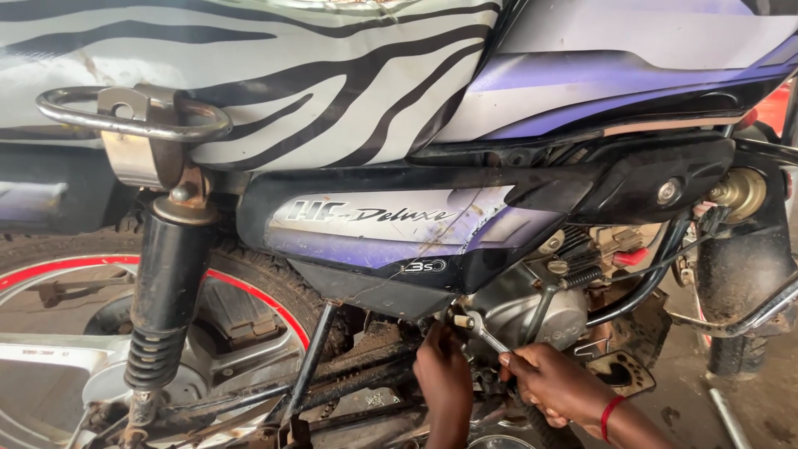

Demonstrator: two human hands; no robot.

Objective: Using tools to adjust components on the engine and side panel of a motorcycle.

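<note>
Two hands, low in the frame, nearest the camera. Right hand [553, 384]: one, entering from the lower right, knuckles up, red band [611, 416] on the wrist; grip clamped around the lower shaft of one wrench [485, 334]. Left hand [443, 372]: one, rising from the bottom edge, fingers lifted to the wrench head; whether its grip is closed on anything cannot be told.

Wrench: one, slim and silver, slanting up and left out of the right fist; head set on one pale bolt [461, 321] just under the side panel, directly above the left fingertips and just beside the engine casing.

Engine casing [539, 320]: one, grey metal, immediately right of the bolt. Footrest [619, 372]: one, black with pale paw-shaped marks, right of the right hand.

Side panel [391, 237]: one, black and purple with silver lettering, scratched, above both hands.

Rear shock absorber [162, 312]: one, black, coil spring at the bottom, left of the panel. Rear wheel [249, 303]: one, red stripe on the rim, behind the shock.

Seat cover [274, 75]: one, zebra-striped, across the top. Grab rail [133, 116]: one, chromed loop, upper left. Fuel tank [632, 66]: one, purple and silver, upper right.
</note>
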